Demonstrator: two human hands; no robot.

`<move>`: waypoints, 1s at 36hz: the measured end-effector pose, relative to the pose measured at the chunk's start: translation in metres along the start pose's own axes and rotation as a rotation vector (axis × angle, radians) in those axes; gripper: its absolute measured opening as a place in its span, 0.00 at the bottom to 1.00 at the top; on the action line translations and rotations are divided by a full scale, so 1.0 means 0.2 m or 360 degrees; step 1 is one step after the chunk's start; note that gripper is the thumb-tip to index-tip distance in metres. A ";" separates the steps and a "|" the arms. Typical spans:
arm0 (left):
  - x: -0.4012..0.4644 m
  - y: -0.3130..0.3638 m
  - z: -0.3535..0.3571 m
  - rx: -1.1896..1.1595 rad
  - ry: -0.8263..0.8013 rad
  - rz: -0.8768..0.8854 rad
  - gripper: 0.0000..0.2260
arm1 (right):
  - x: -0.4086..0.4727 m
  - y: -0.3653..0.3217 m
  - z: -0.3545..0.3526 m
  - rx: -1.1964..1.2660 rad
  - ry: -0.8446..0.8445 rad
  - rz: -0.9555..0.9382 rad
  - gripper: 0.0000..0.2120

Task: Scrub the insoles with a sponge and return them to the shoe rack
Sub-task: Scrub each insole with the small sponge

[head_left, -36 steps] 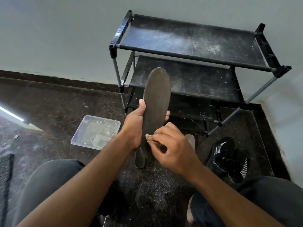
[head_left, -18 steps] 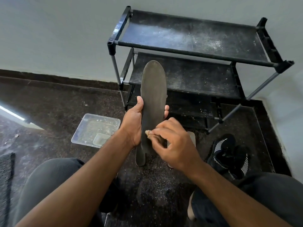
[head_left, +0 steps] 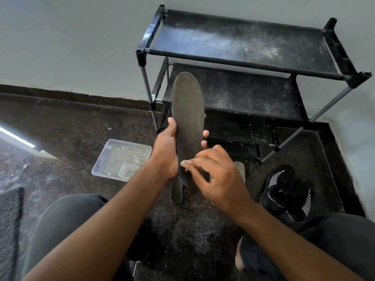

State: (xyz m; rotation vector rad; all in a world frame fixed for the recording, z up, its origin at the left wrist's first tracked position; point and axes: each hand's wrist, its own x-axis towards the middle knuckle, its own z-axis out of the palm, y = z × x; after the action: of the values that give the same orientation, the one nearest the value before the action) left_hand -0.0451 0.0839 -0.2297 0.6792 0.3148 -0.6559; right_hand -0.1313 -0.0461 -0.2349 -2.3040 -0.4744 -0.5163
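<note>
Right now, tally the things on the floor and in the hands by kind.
Grey foam insoles: 3
Tan sponge: 1
Clear plastic tray: 1
Black knit shoes: 2
Black metal shoe rack: 1
Total: 8

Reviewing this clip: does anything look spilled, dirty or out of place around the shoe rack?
Yes. Pale dust or powder is scattered over the shoe rack shelves, thickest on the top one, with specks on the floor in front. The black shoes sit on the floor beside the rack.

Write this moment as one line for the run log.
left hand: holds insole upright | right hand: pinches sponge against insole | shoe rack: no insoles on it
</note>
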 end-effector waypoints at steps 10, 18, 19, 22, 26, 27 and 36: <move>0.00 0.04 0.00 -0.0202 0.0005 0.0074 0.34 | -0.06 -0.04 0.02 0.0023 0.0002 -0.0076 0.01; 0.00 0.03 0.02 -0.0201 -0.0002 0.0088 0.34 | -0.04 -0.07 0.04 0.0002 -0.0011 -0.0112 0.01; 0.00 0.04 0.01 -0.0219 0.0029 0.0109 0.33 | -0.05 -0.06 0.04 -0.0019 -0.0039 -0.0123 0.02; 0.00 0.05 0.00 -0.0223 0.0087 0.0164 0.33 | -0.06 -0.04 0.04 -0.0050 -0.0048 -0.0127 0.03; 0.00 0.03 0.01 -0.0208 0.0094 0.0127 0.33 | -0.05 -0.06 0.04 -0.0004 0.0017 -0.0137 0.02; 0.00 0.02 0.02 -0.0199 0.0076 0.0111 0.34 | -0.04 -0.07 0.04 0.0017 0.0020 -0.0146 0.02; -0.01 0.06 0.01 -0.0189 0.0123 0.0197 0.33 | -0.05 -0.03 0.03 -0.0079 -0.0089 0.0018 0.09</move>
State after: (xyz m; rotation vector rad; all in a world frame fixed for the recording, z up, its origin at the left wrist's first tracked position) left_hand -0.0387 0.0905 -0.2229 0.6062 0.3774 -0.4899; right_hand -0.1416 -0.0384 -0.2405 -2.3723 -0.4799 -0.4637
